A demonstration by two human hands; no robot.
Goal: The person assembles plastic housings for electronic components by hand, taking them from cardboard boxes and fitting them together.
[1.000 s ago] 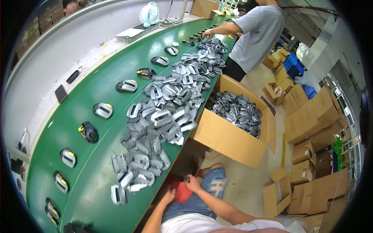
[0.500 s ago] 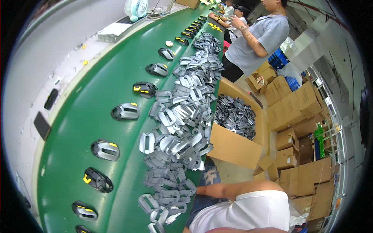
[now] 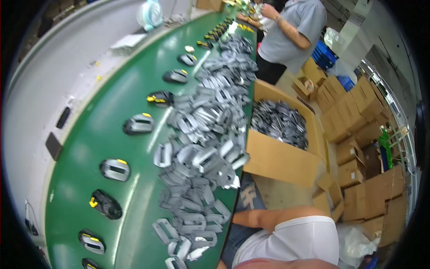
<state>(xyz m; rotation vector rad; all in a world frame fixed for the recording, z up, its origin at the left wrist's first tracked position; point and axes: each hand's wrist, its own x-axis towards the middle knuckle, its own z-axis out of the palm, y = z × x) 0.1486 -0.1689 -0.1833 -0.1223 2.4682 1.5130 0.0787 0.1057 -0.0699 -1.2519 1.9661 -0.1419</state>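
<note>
Table [image 3: 89, 143]: long, glossy green, curving from 7 to 12 o'clock.
Shells [image 3: 205, 157]: loop-shaped grey plastic, heaped on it from 12 to 6 o'clock.
Carton [image 3: 282, 157]: open brown cardboard, 3 o'clock.
Right arm [image 3: 268, 219]: bare, 5 o'clock.
Hands: neither visible; apart, together or clamped, I cannot tell.
Housings [image 3: 139, 120]: rounded black-and-grey plastic, yellow-tabbed, 9 o'clock.

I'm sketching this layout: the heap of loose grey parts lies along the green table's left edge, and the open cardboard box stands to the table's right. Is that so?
One slip: in the head view, the heap of loose grey parts lies along the right edge of the green table. The rest holds.
</note>
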